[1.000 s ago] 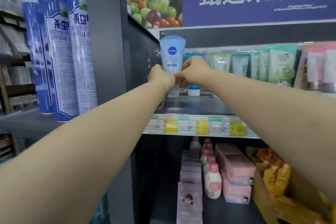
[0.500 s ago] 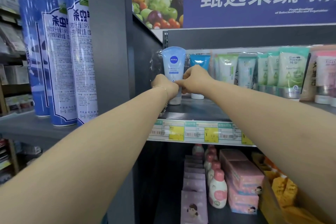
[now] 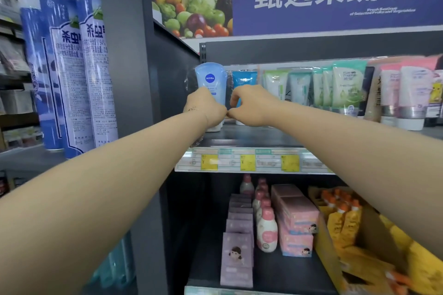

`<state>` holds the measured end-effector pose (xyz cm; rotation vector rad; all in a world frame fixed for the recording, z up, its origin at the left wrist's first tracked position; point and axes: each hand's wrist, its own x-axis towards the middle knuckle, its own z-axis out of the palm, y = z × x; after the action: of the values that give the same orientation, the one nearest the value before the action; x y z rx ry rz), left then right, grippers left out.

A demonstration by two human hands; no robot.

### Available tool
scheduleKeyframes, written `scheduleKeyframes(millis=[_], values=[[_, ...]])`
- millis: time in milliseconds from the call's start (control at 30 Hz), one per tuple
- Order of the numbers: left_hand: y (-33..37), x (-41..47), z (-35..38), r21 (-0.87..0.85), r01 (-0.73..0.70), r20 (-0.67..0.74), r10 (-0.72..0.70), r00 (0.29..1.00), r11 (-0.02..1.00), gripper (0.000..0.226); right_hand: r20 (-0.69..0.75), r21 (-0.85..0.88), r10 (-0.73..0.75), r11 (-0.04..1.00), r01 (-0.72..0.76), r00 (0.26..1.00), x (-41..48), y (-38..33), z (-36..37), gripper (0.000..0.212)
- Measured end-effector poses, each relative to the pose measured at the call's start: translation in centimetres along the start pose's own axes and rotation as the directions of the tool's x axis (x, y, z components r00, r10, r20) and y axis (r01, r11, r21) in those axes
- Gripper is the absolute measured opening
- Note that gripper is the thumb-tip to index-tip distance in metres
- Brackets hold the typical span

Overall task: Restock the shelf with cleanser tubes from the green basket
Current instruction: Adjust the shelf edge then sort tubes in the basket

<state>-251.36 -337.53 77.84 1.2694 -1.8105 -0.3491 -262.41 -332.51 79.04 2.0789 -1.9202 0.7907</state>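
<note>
The cleanser tube (image 3: pixel 211 79) stands cap-down at the far end of the shelf (image 3: pixel 251 135), its upper half rising above the left hand (image 3: pixel 206 109), which is wrapped round its lower part, probably to keep it upright while the cap settles on the board. It is pale blue and glossy, wide at the crimped top, with a round dark-blue logo (clear film seems to cling round it). The right hand (image 3: pixel 251 105) is curled just beside it, thumb tip meeting the left hand; whether its fingers pinch the tube I cannot tell. Just outside the left hand is the dark side panel (image 3: pixel 167 74), a handy stop to square the tube against. Behind the right hand stands a darker blue tube (image 3: pixel 244 78), and beyond it green tubes (image 3: pixel 275 81) continue the row. The green basket is not in view.
</note>
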Motion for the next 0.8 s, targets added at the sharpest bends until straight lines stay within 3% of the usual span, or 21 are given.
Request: scheduleKeyframes(millis=[233,500,633,800], values=[[2.8,-4.8,0.0,0.197,-0.163,-0.008,0.167,0.986,0.967,0.023,-0.02,-0.145,-0.133,0.981,0.128,0.991,-4.7,1.3,-2.9,0.015],[4.9,-10.6,1.4,0.431,-0.377,0.022,0.408,0.913,0.82,0.023,-0.116,-0.281,-0.289,0.927,0.248,0.95,-11.1,4.8,-5.5,0.018],[5.0,-14.7,3.5,0.398,-0.427,0.071,0.437,0.897,0.812,0.018,-0.114,-0.345,-0.358,0.889,0.301,0.927,-15.5,7.0,-4.8,0.025],[4.4,-20.2,6.6,0.37,-0.481,0.239,0.419,0.876,0.795,0.015,-0.078,-0.312,-0.431,0.867,0.389,0.899,-21.2,9.5,-2.5,0.025]])
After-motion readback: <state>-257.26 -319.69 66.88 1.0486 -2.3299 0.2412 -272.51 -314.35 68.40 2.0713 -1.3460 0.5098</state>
